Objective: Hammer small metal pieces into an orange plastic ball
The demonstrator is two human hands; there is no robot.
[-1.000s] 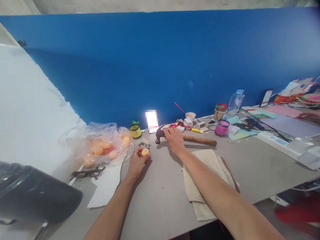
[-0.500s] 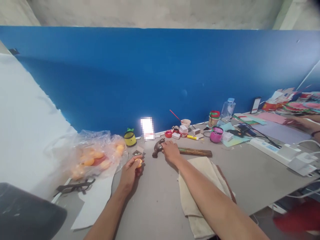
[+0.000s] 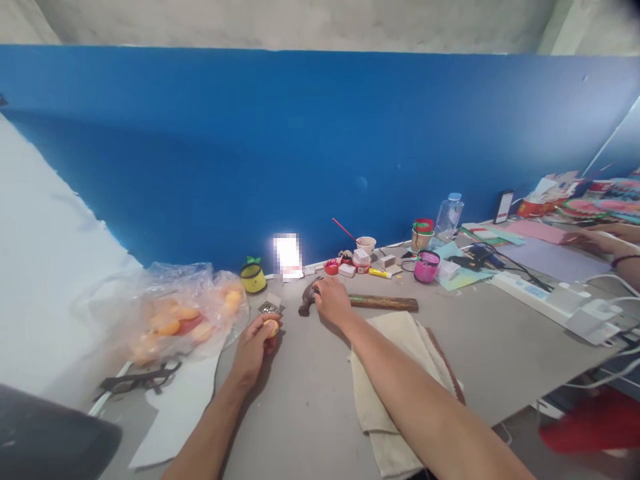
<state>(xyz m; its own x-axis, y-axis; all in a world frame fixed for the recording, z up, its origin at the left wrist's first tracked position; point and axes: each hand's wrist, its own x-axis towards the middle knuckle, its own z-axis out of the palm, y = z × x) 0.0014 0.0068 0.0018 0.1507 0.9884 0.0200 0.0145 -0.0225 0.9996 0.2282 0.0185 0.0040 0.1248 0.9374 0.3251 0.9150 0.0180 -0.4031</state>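
My left hand (image 3: 255,345) is closed on a small orange ball (image 3: 271,329), held just above the grey table (image 3: 295,400). Beyond it lies a small open box (image 3: 271,306) with tiny metal pieces. My right hand (image 3: 332,299) rests by the head of a hammer (image 3: 306,301), fingers curled over it where the handle begins. The wooden handle (image 3: 385,303) points right. Under my right forearm is a folded beige cloth (image 3: 375,393). To the left, a clear plastic bag (image 3: 185,280) holds several orange balls.
Glasses (image 3: 140,380) and white paper (image 3: 180,413) lie at left. Along the blue wall stand a yellow pot (image 3: 253,278), a paper cup (image 3: 366,245), a pink jar (image 3: 427,267) and a bottle (image 3: 449,217). A power strip (image 3: 530,293) and another person's hands (image 3: 590,238) are at right.
The whole view has shifted slightly, so things appear a little further left. My hands keep nearly the same places, left on the ball and right at the hammer head.
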